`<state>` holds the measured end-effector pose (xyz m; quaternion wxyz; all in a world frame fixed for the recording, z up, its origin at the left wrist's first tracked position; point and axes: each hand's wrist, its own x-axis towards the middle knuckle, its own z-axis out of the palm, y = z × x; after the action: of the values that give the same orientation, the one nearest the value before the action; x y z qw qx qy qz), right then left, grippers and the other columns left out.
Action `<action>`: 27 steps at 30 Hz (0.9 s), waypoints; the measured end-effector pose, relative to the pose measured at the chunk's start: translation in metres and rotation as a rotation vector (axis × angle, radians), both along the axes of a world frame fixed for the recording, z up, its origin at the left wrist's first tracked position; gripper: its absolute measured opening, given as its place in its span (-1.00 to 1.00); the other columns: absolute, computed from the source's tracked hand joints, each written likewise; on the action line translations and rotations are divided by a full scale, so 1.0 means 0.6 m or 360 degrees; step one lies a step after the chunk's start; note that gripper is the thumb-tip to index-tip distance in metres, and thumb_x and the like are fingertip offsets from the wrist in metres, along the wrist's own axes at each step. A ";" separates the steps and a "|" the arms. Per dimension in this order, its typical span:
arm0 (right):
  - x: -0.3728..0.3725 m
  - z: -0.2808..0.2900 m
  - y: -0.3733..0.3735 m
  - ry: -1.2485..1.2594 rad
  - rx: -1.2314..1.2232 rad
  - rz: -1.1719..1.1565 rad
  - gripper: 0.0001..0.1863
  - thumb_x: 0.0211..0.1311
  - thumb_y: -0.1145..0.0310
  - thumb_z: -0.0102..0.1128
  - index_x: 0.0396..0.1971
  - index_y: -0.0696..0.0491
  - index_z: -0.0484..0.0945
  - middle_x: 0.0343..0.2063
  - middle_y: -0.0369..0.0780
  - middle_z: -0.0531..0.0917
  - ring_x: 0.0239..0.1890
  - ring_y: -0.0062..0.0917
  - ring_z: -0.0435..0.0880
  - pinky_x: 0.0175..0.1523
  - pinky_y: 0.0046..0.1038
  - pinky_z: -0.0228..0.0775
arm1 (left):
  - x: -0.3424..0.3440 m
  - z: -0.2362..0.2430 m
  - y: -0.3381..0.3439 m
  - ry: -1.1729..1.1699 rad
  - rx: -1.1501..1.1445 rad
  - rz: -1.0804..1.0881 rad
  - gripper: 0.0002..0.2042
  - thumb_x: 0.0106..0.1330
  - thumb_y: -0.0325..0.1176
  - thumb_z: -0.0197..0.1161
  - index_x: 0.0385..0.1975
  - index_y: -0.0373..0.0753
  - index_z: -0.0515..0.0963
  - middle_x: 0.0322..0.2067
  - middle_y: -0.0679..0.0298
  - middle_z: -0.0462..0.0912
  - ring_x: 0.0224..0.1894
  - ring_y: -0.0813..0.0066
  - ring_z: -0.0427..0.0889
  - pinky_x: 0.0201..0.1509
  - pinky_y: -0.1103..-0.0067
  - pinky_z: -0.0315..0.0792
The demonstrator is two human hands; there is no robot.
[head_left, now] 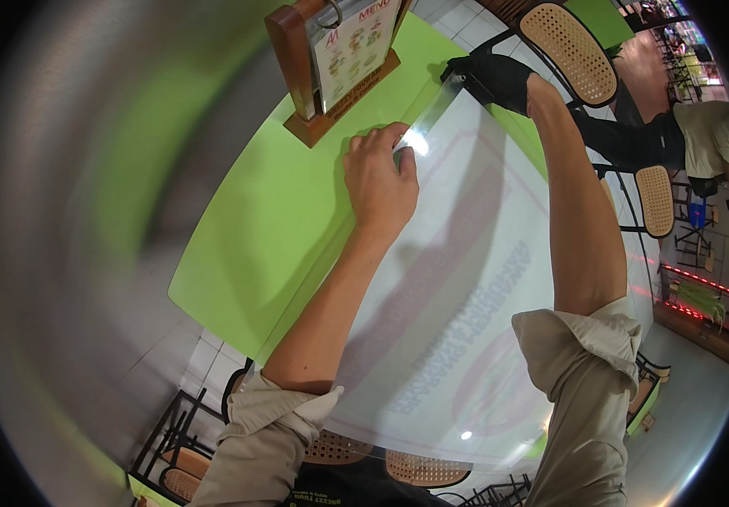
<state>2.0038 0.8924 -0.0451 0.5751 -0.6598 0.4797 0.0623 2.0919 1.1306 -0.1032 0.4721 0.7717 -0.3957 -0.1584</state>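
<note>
A large translucent white plastic sheet (457,279) with faint reddish print lies over a bright green table (254,228). My left hand (379,179) presses down on the sheet's left edge near its far corner, fingers curled together. At the sheet's far end my right hand (493,80) holds a black cloth bunched against the sheet. Both of my forearms are bare, with beige sleeves rolled up at the elbows.
A wooden menu stand (335,63) with a printed card stands at the table's far edge. Woven-back chairs (569,51) stand beyond the table and below its near edge. Another person in a light top (711,135) is at the far right.
</note>
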 end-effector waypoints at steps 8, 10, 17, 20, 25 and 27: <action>0.032 -0.013 0.009 0.0057 -0.0067 -0.0129 -0.76 0.32 0.24 0.05 -0.31 0.03 0.66 -0.53 -0.45 0.46 -0.52 -0.76 0.28 -0.42 -0.68 0.15 | 0.007 -0.009 0.007 -0.0008 -0.0001 0.0051 -0.74 0.14 -0.50 0.24 -0.14 -0.17 0.60 -0.32 0.28 0.63 -0.17 0.29 0.49 -0.01 0.43 0.34; 0.012 -0.036 -0.017 -0.0126 0.0030 -0.0368 -0.76 0.31 0.24 0.06 -0.32 0.04 0.66 -0.50 -0.42 0.52 -0.52 -0.75 0.32 -0.41 -0.65 0.17 | -0.004 -0.004 0.002 -0.0007 -0.0018 0.0006 -0.74 0.15 -0.50 0.24 -0.14 -0.17 0.60 -0.32 0.28 0.63 -0.17 0.29 0.49 -0.01 0.42 0.34; -0.020 -0.024 0.003 -0.0353 -0.0534 -0.0630 -0.76 0.29 0.26 0.06 -0.29 0.06 0.65 -0.46 -0.35 0.57 -0.48 -0.70 0.38 -0.34 -0.61 0.22 | -0.004 -0.024 -0.001 -0.0283 0.0026 0.0035 -0.74 0.14 -0.48 0.24 -0.14 -0.16 0.60 -0.32 0.30 0.62 -0.19 0.25 0.48 -0.02 0.38 0.33; -0.119 0.019 0.070 -0.0615 -0.0558 -0.0587 -0.73 0.28 0.26 0.10 -0.21 0.13 0.62 -0.49 -0.33 0.51 -0.47 -0.63 0.40 -0.29 -0.63 0.26 | -0.003 -0.025 0.002 -0.0333 0.0036 0.0035 -0.75 0.14 -0.47 0.22 -0.15 -0.16 0.60 -0.32 0.28 0.62 -0.20 0.24 0.50 -0.03 0.37 0.34; -0.365 0.003 0.255 -0.0728 -0.0176 -0.1056 -0.78 0.35 0.39 0.06 -0.11 0.17 0.53 -0.39 -0.27 0.56 -0.36 -0.61 0.50 -0.20 -0.56 0.37 | -0.003 -0.041 -0.005 -0.0374 -0.0068 0.0005 -0.74 0.16 -0.49 0.19 -0.14 -0.17 0.62 -0.35 0.23 0.62 -0.29 0.26 0.51 -0.12 0.40 0.43; -0.450 0.017 0.344 -0.0611 -0.0098 -0.1196 -0.80 0.35 0.42 0.05 -0.11 0.18 0.52 -0.41 -0.23 0.58 -0.38 -0.56 0.53 -0.19 -0.53 0.39 | 0.012 -0.061 -0.006 -0.0312 -0.0141 -0.0034 -0.72 0.07 -0.51 0.20 -0.17 -0.21 0.60 -0.16 0.11 0.53 -0.04 0.11 0.49 0.08 0.31 0.36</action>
<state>1.7340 1.0987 -0.0348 0.6168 -0.4553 0.5727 -0.2902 2.0991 1.1271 -0.1401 0.4631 0.7575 -0.4547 -0.0696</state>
